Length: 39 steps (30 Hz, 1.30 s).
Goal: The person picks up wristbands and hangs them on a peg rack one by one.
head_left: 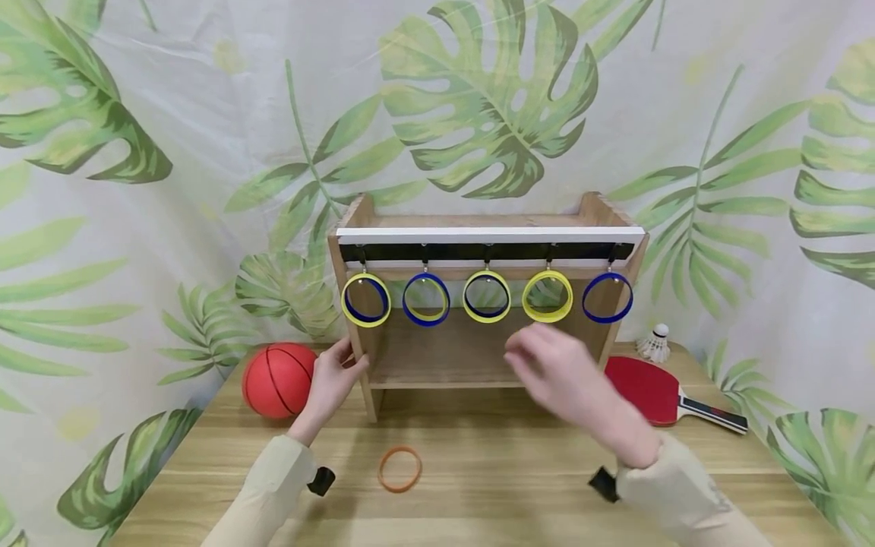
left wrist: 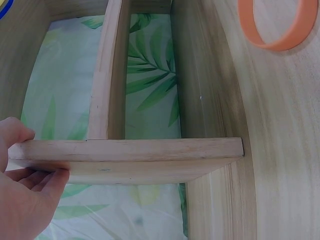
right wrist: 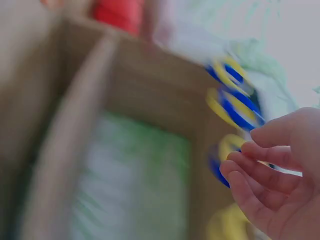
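A wooden shelf [head_left: 437,382] stands on the table, with yellow and blue rings hanging from hooks along its black front strip. My left hand [head_left: 335,377] grips the edge of its left side panel [left wrist: 135,150], thumb on one face and fingers on the other. Just below the yellow rings [head_left: 548,296] at the second hook from the right is my right hand [head_left: 563,376], blurred, its fingers loosely bent. The right wrist view shows nothing between those fingers. A blue ring [head_left: 608,298] hangs at the far right. An orange ring [head_left: 399,469] lies on the table before the shelf.
A red basketball [head_left: 279,380] sits left of the shelf, near my left wrist. To the right lie a red table tennis paddle [head_left: 645,389] and a white shuttlecock [head_left: 655,346]. A leaf-patterned cloth [head_left: 478,99] hangs behind the wooden table [head_left: 478,494].
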{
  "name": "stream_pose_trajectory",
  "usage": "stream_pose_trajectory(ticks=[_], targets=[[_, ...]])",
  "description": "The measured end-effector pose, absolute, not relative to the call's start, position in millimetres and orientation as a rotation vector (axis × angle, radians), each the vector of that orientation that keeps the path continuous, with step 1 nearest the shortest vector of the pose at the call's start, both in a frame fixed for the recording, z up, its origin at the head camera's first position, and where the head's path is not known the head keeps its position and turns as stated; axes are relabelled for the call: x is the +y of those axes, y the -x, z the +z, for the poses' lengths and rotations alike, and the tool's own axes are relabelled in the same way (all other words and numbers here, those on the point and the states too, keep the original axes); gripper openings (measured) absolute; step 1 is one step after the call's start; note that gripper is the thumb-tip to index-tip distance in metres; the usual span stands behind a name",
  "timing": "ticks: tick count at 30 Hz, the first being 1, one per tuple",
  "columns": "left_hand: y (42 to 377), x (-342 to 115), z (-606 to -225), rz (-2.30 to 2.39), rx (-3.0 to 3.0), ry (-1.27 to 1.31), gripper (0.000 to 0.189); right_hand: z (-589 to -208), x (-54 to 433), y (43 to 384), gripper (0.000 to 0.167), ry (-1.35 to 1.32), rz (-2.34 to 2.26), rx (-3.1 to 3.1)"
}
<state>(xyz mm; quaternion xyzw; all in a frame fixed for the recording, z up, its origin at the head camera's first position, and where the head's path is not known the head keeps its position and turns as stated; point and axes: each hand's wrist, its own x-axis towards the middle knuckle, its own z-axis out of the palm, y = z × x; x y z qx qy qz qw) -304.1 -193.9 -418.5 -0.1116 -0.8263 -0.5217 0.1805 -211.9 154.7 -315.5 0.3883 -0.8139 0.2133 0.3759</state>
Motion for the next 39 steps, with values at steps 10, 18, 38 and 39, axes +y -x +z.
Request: stream_pose_trajectory(ticks=[10,18,38,39], targets=[[303.7,-193.8,-416.6,-1.471,-2.349,0.303,0.033,-445.8,85.4,220.2,0.006,-1.197,0.645,-2.475],[303.5,-195.7,-417.7,-1.509,-2.341,0.316,0.038,-483.3,53.8,239.5,0.006,-1.131,0.700,-2.669],[303.7,-195.1,-416.5,-1.542,-2.333,0.311,0.038,-485.5,26.2,247.5,0.013,-1.099,0.596,-2.804],[303.5,-195.3,-416.6,-1.545,-2.335,0.314,0.038,-485.4,25.8,247.4,0.013,-1.100,0.599,-2.806]])
